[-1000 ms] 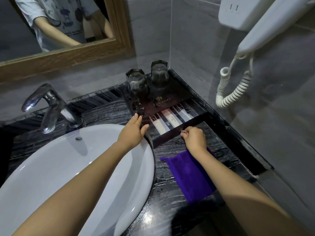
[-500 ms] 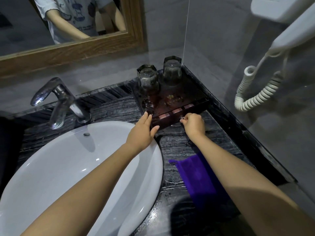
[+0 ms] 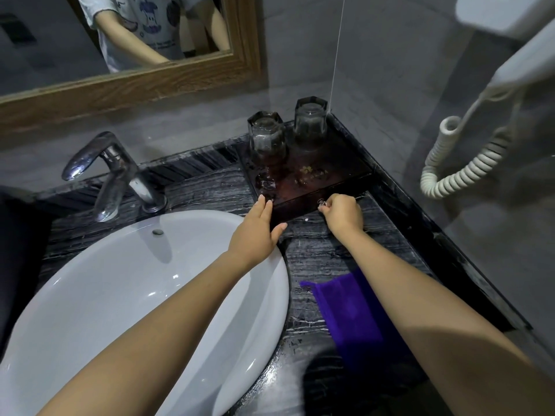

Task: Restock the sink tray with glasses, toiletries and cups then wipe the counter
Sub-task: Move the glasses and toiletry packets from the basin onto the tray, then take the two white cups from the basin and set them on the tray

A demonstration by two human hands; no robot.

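Observation:
A dark wooden tray box (image 3: 330, 166) stands in the counter's back right corner, its front drawer (image 3: 295, 207) shut flush. Two glasses sit upside down on its top, one at the left (image 3: 266, 136) and one at the right (image 3: 310, 121). My right hand (image 3: 342, 213) pinches the drawer's small metal knob (image 3: 322, 202). My left hand (image 3: 258, 232) lies flat with fingers apart against the box's front left corner. A purple cloth (image 3: 354, 316) lies on the dark marble counter (image 3: 318, 250) under my right forearm.
A white oval basin (image 3: 120, 295) fills the lower left, with a chrome tap (image 3: 111, 172) behind it. A wood-framed mirror (image 3: 129, 82) hangs above. A wall hair dryer with a coiled cord (image 3: 462, 163) hangs at the right.
The drawer, open a second ago with toiletry packets showing, has slid fully shut under my right hand. My left hand stayed at the box's corner. The camera moved closer.

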